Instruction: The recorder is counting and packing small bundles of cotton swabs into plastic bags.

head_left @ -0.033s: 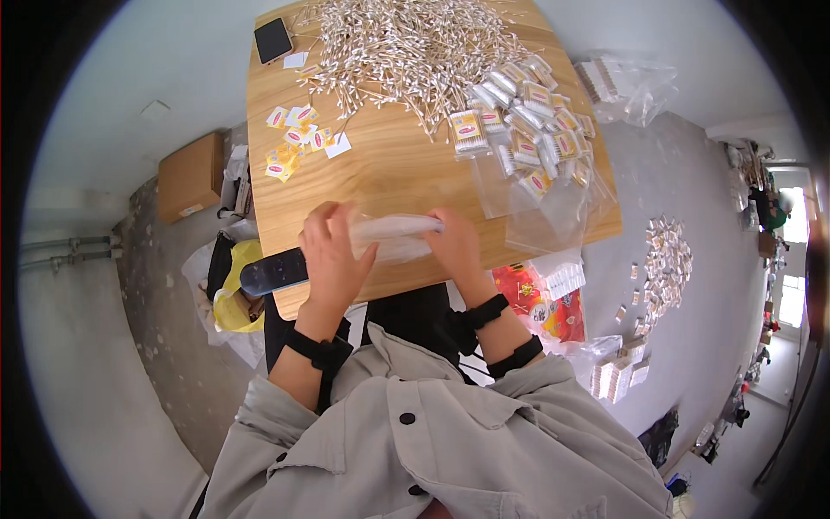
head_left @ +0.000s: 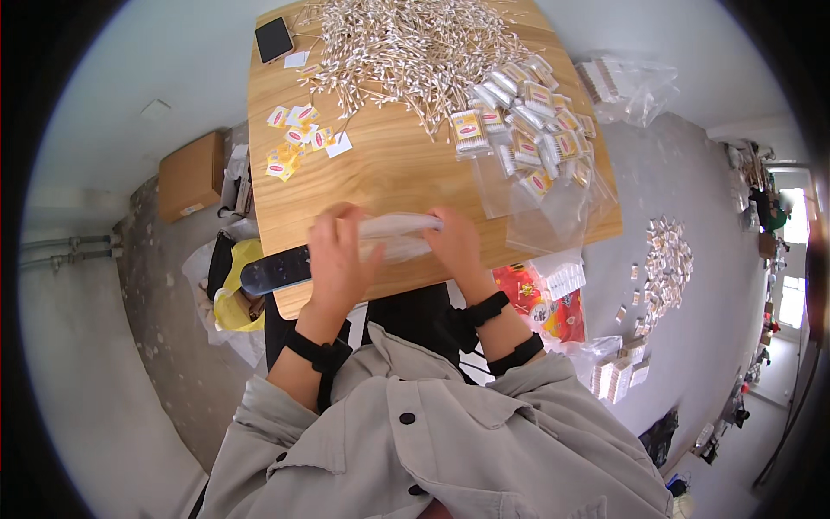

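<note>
Above the table's near edge, a clear plastic bag point(head_left: 398, 227) is stretched between my two hands, blurred in part. My right hand point(head_left: 456, 246) is closed on the bag's right end, its fingers pinching the film. My left hand point(head_left: 339, 255) is at the bag's other end; motion smears its fingers, so their grip cannot be made out. Just left of it a dark phone-like device point(head_left: 275, 272) lies at the table's edge. Flat clear bags point(head_left: 549, 216) lie right of my right hand, below a heap of packed cotton swabs point(head_left: 523, 117).
Loose cotton swabs point(head_left: 415, 56) cover the far part of the wooden table point(head_left: 380, 173). Yellow-and-white cards point(head_left: 298, 130) and a phone point(head_left: 274, 40) lie on the left. More packs point(head_left: 666, 264) lie on the floor at right. A cardboard box point(head_left: 190, 177) and yellow bag point(head_left: 235, 298) stand at left.
My left hand has shifted slightly right, toward the bag, and its fingers are more blurred. My right hand stays put on the bag.
</note>
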A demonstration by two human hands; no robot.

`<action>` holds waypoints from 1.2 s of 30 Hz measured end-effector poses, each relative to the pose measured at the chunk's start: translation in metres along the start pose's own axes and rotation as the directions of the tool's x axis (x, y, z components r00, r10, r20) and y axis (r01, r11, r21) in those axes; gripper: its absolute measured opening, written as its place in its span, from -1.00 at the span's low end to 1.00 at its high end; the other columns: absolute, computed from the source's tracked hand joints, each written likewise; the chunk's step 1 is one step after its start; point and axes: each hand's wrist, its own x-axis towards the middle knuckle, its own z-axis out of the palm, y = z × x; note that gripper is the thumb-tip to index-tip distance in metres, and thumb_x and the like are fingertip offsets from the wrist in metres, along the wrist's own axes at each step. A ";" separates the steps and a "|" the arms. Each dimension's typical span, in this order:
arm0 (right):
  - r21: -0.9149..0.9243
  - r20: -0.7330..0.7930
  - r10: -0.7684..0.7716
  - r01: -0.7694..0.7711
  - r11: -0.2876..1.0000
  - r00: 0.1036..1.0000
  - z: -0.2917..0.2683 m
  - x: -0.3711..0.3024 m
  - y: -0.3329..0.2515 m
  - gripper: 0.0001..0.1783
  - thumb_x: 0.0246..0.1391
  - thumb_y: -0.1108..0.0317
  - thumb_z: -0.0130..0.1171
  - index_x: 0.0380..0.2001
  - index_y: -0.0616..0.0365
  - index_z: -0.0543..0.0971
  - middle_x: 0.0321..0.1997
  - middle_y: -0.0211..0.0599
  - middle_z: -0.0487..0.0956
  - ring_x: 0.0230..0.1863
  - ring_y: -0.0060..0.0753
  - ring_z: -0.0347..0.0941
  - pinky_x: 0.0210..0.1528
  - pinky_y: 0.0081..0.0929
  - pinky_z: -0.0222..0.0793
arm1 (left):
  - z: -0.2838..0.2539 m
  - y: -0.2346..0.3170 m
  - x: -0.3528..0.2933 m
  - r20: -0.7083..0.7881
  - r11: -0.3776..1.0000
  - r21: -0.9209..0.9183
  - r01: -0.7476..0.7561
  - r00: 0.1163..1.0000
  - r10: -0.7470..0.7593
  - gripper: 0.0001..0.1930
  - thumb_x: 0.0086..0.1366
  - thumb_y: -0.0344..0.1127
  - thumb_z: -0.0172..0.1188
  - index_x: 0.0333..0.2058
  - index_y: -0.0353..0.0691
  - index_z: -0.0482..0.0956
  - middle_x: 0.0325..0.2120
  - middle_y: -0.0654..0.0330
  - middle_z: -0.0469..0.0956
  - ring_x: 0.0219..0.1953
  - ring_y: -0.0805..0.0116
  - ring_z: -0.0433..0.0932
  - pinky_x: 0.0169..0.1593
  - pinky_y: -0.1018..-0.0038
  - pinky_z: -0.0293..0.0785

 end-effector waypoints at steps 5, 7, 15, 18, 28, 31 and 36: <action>-0.030 0.090 0.026 -0.024 0.999 0.996 0.000 0.017 -0.010 -0.80 -0.17 0.31 0.15 -0.39 0.08 0.57 -0.40 -0.11 0.56 -0.30 0.02 0.48 -0.30 -0.16 0.39 | 0.012 0.007 -0.008 0.357 0.960 -0.052 -0.274 0.893 0.275 -0.31 -0.17 -0.36 0.37 0.03 -0.24 0.35 -0.09 0.05 0.42 0.02 0.09 0.38 0.07 0.26 0.28; -0.108 0.141 -0.014 0.029 0.994 0.990 -0.003 0.021 -0.012 -0.81 -0.17 0.31 0.17 -0.39 0.07 0.56 -0.40 -0.13 0.57 -0.31 0.01 0.49 -0.30 -0.17 0.39 | 0.022 0.000 -0.011 0.409 0.973 0.071 -0.220 0.896 0.173 -0.45 -0.12 -0.39 0.30 -0.05 -0.23 0.42 -0.11 0.03 0.46 -0.02 0.11 0.40 0.03 0.30 0.31; -0.154 -0.067 -0.029 0.018 0.988 0.997 0.001 0.036 -0.005 -0.83 -0.18 0.32 0.21 -0.42 0.05 0.55 -0.38 -0.23 0.57 -0.29 -0.08 0.50 -0.32 -0.23 0.39 | 0.035 0.000 -0.016 0.348 0.877 0.212 -0.431 0.872 0.345 -0.82 -0.02 -0.42 0.12 -0.35 -0.22 0.50 -0.34 0.12 0.46 -0.21 0.26 0.48 -0.19 0.36 0.30; -0.231 -0.005 -0.001 -0.001 0.973 1.000 -0.005 0.039 -0.003 -0.84 -0.18 0.34 0.19 -0.43 0.05 0.54 -0.36 -0.25 0.57 -0.27 -0.09 0.50 -0.31 -0.20 0.39 | 0.035 0.004 -0.015 0.444 0.883 0.348 -0.315 0.885 0.140 -0.83 -0.01 -0.44 0.12 -0.36 -0.22 0.50 -0.37 0.14 0.48 -0.32 0.27 0.52 -0.26 0.39 0.30; -0.288 -0.038 -0.491 0.461 0.839 0.870 -0.036 0.029 -0.054 -0.71 -0.18 0.37 0.21 -0.28 0.05 0.51 -0.25 -0.29 0.45 -0.27 -0.09 0.48 -0.26 -0.20 0.40 | 0.034 0.005 0.015 0.524 0.857 0.369 -0.359 0.842 0.127 -0.83 0.01 -0.43 0.13 -0.34 -0.16 0.52 -0.54 0.23 0.49 -0.56 0.32 0.52 -0.34 0.40 0.27; -0.112 0.282 -0.502 0.548 0.829 0.818 -0.026 0.014 -0.059 -0.81 -0.07 0.41 0.09 -0.30 0.07 0.48 -0.32 -0.23 0.47 -0.32 -0.08 0.48 -0.31 -0.21 0.42 | 0.030 0.009 0.020 0.554 0.875 0.330 -0.355 0.823 0.125 -0.87 0.02 -0.42 0.12 -0.40 -0.15 0.55 -0.46 0.21 0.50 -0.52 0.33 0.53 -0.31 0.41 0.27; -0.391 0.481 -0.267 0.477 0.787 0.835 0.000 0.029 -0.020 -0.92 -0.01 0.42 0.00 -0.41 0.11 0.47 -0.33 -0.17 0.52 -0.29 -0.08 0.50 -0.32 -0.25 0.45 | 0.031 0.009 0.021 0.591 0.841 0.343 -0.419 0.792 0.154 -0.92 0.01 -0.43 0.10 -0.48 -0.15 0.56 -0.38 0.15 0.48 -0.31 0.32 0.50 -0.15 0.39 0.26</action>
